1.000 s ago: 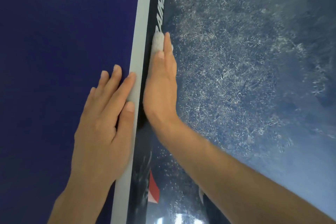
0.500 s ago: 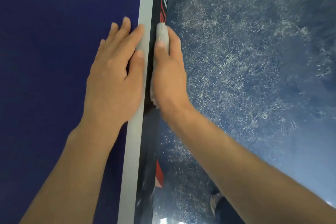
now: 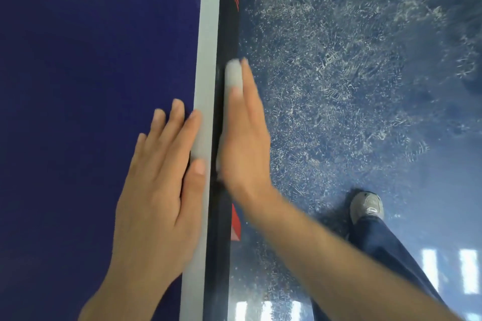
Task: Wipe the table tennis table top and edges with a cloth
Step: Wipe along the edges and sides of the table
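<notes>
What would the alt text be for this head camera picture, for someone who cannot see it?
A person's right hand presses a pale cloth flat against the dark side edge of a blue table tennis table. The left hand rests flat on top, by the white border line.

We see table top (image 3: 91, 73): matt deep-blue surface, even, no glare. White edge line (image 3: 206, 60): flat, matt paint. Side edge (image 3: 227, 34): glossy black face, red print. Cloth (image 3: 233, 74): pale grey, soft-looking fabric, blurred. Floor (image 3: 352, 60): glossy blue, reflecting lights, scuffed with whitish marks. We note shoe (image 3: 367, 206): grey, matt; trouser leg (image 3: 386, 245): dark woven denim-like cloth.
</notes>
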